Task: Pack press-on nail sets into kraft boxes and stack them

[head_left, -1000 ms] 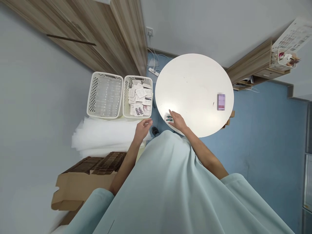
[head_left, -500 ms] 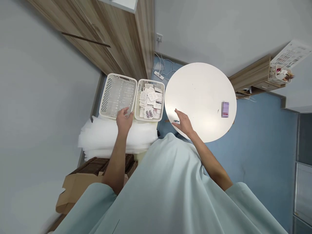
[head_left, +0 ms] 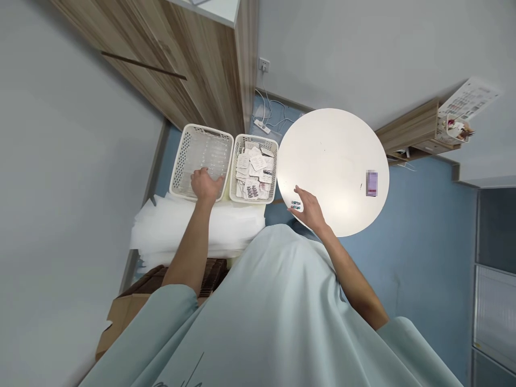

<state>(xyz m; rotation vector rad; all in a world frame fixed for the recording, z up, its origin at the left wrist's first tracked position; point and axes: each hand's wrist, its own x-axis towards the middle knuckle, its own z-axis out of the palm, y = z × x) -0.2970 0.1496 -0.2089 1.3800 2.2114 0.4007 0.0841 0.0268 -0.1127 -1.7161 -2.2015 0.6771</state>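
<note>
Closest on my feed is the pale blue shirt [head_left: 274, 312], with dark handwriting-like strokes [head_left: 185, 382] cut off by the bottom edge; I can't make out a word. Beside it, at lower left, sits a brown cardboard box [head_left: 127, 317], then a stack of white sheets [head_left: 193, 226].

I see the right hand [head_left: 311, 212] at the near left edge of the round white table [head_left: 334, 150], thumb and fingers spread around a small card [head_left: 295, 205] with rows of dark and green pieces; I can't tell whether they touch it. The left hand [head_left: 205, 185] reaches into a white basket [head_left: 182, 157] over clear plastic pieces [head_left: 203, 148]; its fingertips are hidden, so I can't tell whether it pinches any.

The adjoining basket [head_left: 253, 201] holds a heap of printed cards [head_left: 258, 163], their print too small for me to read. On the table's far right lies a purple pack [head_left: 372, 184], its label pixelated. The tabletop is glossy, with a few dark specks.

Beyond, I get blue floor [head_left: 423, 242], a power strip [head_left: 262, 127], a wood-grain cabinet [head_left: 201, 59], a low shelf unit [head_left: 419, 126] and a printed sheet [head_left: 470, 99] leaning on the grey wall [head_left: 342, 48], its writing illegible.
</note>
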